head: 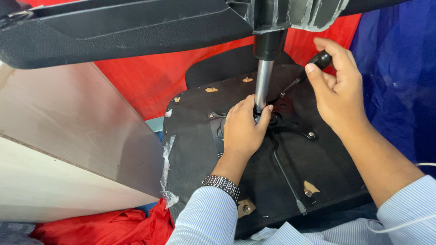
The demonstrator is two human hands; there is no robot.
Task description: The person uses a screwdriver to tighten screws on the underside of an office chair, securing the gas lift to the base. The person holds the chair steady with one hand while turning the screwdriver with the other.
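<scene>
Seat underside: the upturned office chair seat (200,136) lies in front of me, its black fabric bottom facing up, on red cloth (150,77).
Mechanism plate: a black metal plate (290,120) sits at the middle of the seat bottom, with a screw (311,134) showing at its right corner.
Gas cylinder: the shiny gas lift column (263,84) stands upright out of the plate and runs up into the black chair base (113,31) above.
Step in hand: I judge I am driving a fastener on the plate while steadying the column.
Next move: it seems to call for keeping the tip seated squarely and the column from rocking.
Left hand: my left hand (240,131) wraps the foot of the column, fingers (265,113) curled close around it, clamped where it meets the plate.
Right hand: my right hand (338,90) is closed on the black handle of a screwdriver (304,75), thumb laid along the handle, the shaft slanting down left to the plate's upper edge.
Lever: a thin black lever (286,177) runs down the seat toward me.
Surroundings: a pale wooden board (59,136) stands to the left, blue cloth (395,68) to the right.
</scene>
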